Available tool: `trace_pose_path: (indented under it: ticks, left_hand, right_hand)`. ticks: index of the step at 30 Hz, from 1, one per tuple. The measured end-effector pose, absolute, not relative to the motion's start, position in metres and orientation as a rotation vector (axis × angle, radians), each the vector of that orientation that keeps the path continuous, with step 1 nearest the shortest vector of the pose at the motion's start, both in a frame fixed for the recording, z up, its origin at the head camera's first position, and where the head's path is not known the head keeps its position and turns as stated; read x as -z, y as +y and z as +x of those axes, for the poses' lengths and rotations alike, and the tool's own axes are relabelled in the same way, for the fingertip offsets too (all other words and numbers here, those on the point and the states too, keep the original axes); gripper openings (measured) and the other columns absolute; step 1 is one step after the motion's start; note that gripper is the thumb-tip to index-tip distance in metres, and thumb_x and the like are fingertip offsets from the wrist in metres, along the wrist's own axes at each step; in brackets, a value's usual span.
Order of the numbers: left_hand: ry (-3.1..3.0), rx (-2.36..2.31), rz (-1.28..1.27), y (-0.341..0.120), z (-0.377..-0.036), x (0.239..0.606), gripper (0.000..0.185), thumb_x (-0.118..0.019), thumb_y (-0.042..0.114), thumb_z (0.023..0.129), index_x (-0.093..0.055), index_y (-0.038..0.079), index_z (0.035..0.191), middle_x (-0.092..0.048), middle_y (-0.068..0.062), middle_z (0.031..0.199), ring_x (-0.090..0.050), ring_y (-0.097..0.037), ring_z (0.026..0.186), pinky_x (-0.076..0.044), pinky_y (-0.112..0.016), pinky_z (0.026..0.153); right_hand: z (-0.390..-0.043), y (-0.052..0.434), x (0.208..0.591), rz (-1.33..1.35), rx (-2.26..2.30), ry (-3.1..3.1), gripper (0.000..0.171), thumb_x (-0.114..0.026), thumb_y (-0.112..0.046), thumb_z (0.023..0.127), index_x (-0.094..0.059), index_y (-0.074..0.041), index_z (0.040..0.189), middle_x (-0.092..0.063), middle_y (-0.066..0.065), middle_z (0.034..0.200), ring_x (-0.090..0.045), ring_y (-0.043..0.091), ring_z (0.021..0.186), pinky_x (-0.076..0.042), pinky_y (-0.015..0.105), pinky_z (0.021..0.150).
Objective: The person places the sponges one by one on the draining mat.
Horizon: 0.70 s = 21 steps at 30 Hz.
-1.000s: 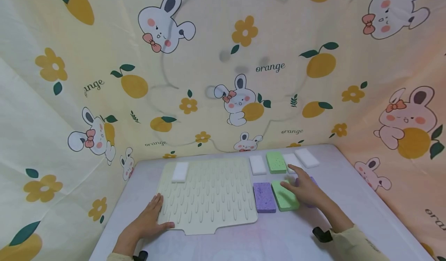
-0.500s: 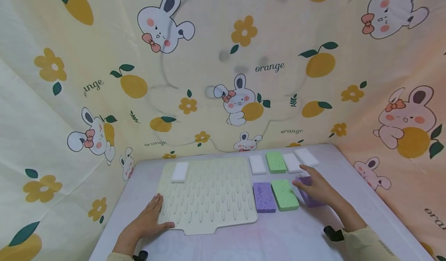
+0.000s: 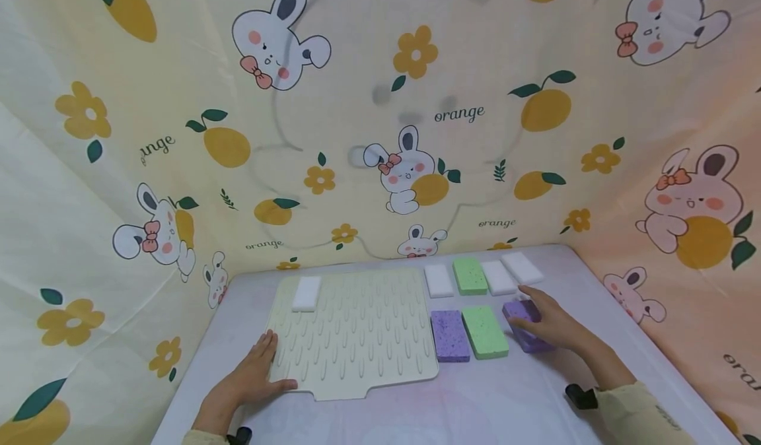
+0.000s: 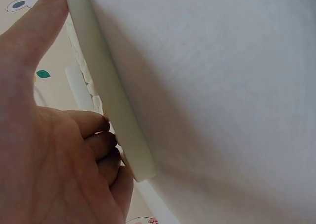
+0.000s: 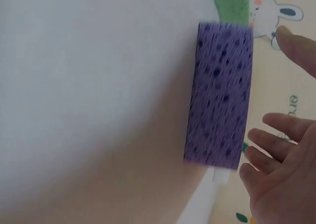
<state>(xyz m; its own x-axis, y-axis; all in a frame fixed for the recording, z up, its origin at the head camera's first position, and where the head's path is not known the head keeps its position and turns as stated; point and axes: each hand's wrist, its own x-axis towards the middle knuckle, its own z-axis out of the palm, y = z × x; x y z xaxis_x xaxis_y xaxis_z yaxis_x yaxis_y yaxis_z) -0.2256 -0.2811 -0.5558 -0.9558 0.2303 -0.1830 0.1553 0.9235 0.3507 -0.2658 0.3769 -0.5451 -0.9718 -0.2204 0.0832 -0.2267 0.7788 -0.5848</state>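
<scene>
My left hand (image 3: pixel 252 369) rests at the near left corner of a cream ribbed board (image 3: pixel 357 352). Its fingers lie along the left edge and the thumb touches the front edge; the left wrist view shows the fingertips against the board's rim (image 4: pixel 123 115). A white sponge (image 3: pixel 306 294) lies on the board's far left part. Over the rightmost purple sponge (image 3: pixel 532 342) hovers my right hand (image 3: pixel 555 323), thumb and fingers spread. In the right wrist view a gap shows between those fingers and the purple sponge (image 5: pixel 219 95), and they hold nothing.
Right of the board lie another purple sponge (image 3: pixel 450 336) and a green sponge (image 3: pixel 485 333). Behind them are white sponges (image 3: pixel 438 281) and a second green sponge (image 3: pixel 470 276). A patterned cloth (image 3: pixel 357 102) walls the table's back and sides.
My right hand has moved rightward, from above the near green sponge to above the rightmost purple sponge. The left hand and the board have stayed in place.
</scene>
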Motion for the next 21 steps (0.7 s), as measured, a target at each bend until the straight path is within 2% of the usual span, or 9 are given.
trace_pose_path:
  ticks: [4, 12, 21]
  left_hand:
    - [2.867, -0.495, 0.294, -0.282, -0.226, 0.556, 0.131, -0.084, 0.066, 0.082, -0.021, -0.017, 0.162, -0.016, -0.036, 0.172, -0.015, -0.053, 0.160, -0.023, -0.065, 0.130]
    - [2.860, -0.504, 0.282, -0.281, -0.226, 0.554, 0.132, -0.084, 0.066, 0.081, -0.021, -0.017, 0.162, -0.015, -0.036, 0.172, -0.015, -0.054, 0.160, -0.023, -0.066, 0.130]
    - [2.849, -0.503, 0.283, -0.282, -0.227, 0.556, 0.132, -0.083, 0.067, 0.082, -0.020, -0.017, 0.162, -0.014, -0.036, 0.173, -0.014, -0.054, 0.160, -0.023, -0.065, 0.130]
  right_hand:
    - [-0.268, 0.384, 0.546, 0.408, -0.961, -2.979, 0.098, -0.078, -0.044, 0.098, -0.029, 0.012, 0.161, -0.030, 0.043, 0.162, -0.029, 0.067, 0.146, -0.031, 0.084, 0.114]
    - [-0.268, 0.395, 0.551, 0.349, -1.034, -3.093, 0.105, -0.077, -0.050, 0.097, -0.021, 0.002, 0.168, -0.020, 0.044, 0.166, -0.022, 0.069, 0.149, -0.028, 0.086, 0.113]
    - [-0.261, 0.403, 0.550, 0.321, -1.014, -3.145, 0.108, -0.081, -0.051, 0.093, -0.023, -0.003, 0.169, -0.021, 0.043, 0.167, -0.024, 0.069, 0.148, -0.029, 0.085, 0.114]
